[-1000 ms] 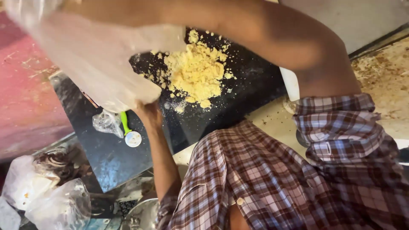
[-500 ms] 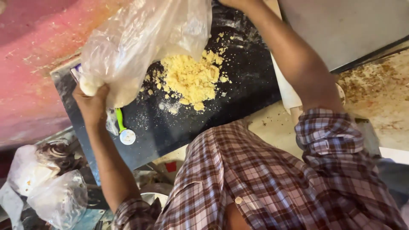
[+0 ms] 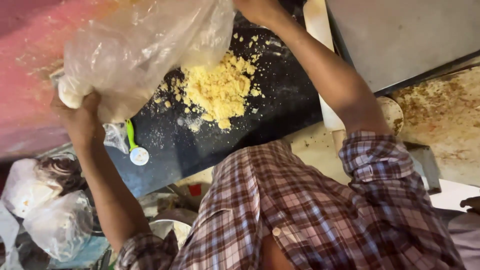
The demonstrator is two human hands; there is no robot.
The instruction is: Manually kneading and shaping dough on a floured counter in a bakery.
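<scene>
Gripping one clear plastic bag point(image 3: 145, 50), the left hand point(image 3: 82, 120) and right hand point(image 3: 257, 10) each clutch an end. One yellow crumb heap point(image 3: 217, 90) and one green-handled scoop point(image 3: 135, 147) lie on the black tabletop point(image 3: 280, 110).

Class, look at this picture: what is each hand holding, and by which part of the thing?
Both hold the clear plastic bag over the yellow crumbly heap. The left hand grips its closed bottom corner; the right hand grips near its open edge, mostly cut off at the frame top.

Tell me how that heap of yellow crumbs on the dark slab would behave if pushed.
The yellow crumb heap looks loose, so it would probably spread rather than slide as one. Stray bits already dot the dark slab, suggesting it scatters easily. The lumps look soft and likely break under pressure.
</scene>
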